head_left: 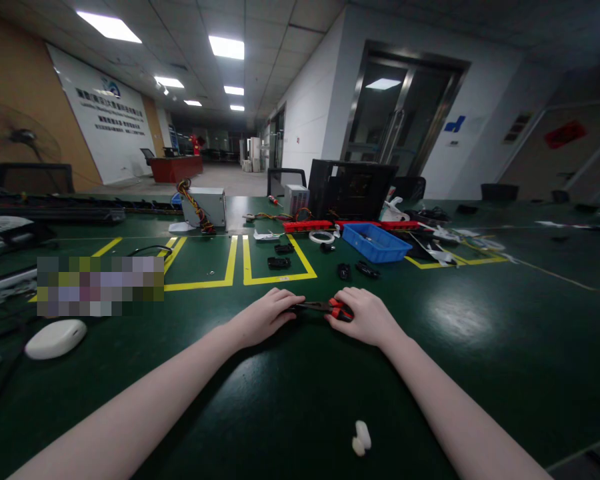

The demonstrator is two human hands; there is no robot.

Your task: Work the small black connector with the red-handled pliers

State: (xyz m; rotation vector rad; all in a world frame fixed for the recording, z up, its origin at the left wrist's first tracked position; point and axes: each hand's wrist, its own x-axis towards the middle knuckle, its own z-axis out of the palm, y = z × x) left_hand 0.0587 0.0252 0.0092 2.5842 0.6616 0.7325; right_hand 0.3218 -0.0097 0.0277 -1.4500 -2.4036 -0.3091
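My right hand (pixel 364 316) is closed around the red and black handles of a pair of pliers (pixel 316 306), whose long dark jaws point left. At the tip of those jaws, my left hand (pixel 270 315) is pinched with thumb and fingers together. A small dark bit shows there, but I cannot make out whether it is the jaw tip or a separate piece. Both hands are low over the green table (pixel 300 387). Beyond them lie small black parts, two of them (pixel 279 263) inside a yellow taped frame and others (pixel 367 269) to the right.
A blue tray (pixel 375 243) stands past my right hand, with a black computer case (pixel 351 190) behind it. A power supply (pixel 205 207) with bundled cables is at the back left. White earbuds (pixel 362 437) lie near me; a white rounded case (pixel 56 339) is at left.
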